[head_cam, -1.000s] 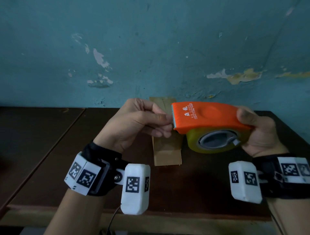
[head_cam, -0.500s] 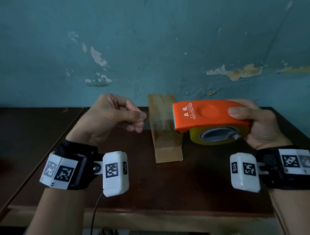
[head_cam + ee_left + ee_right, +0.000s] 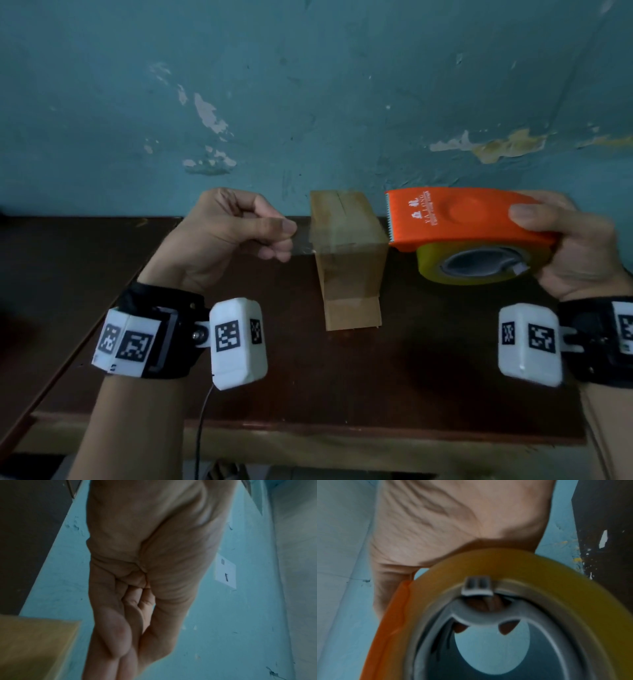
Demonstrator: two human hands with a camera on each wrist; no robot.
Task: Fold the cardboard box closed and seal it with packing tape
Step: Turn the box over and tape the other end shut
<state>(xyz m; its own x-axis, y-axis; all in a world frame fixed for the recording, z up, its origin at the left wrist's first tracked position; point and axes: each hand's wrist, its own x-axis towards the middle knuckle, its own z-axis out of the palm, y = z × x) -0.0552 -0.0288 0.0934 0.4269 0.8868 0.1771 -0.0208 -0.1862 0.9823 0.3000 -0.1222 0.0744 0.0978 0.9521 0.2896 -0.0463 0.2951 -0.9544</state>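
On my dark desk the small cardboard box stands near the far edge, about midway between my hands. My right grip is clamped on the orange tape dispenser, held level just right of the box with its toothed edge toward it. My left grip, knuckles up, pinches the clear tape stretched across the box top.

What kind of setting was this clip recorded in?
Probably a plain back room or small workshop, not a proper packing station. The teal wall has peeling paint, the dark wooden table looks worn, and on it stands only a small cardboard box; a tape dispenser is held above.
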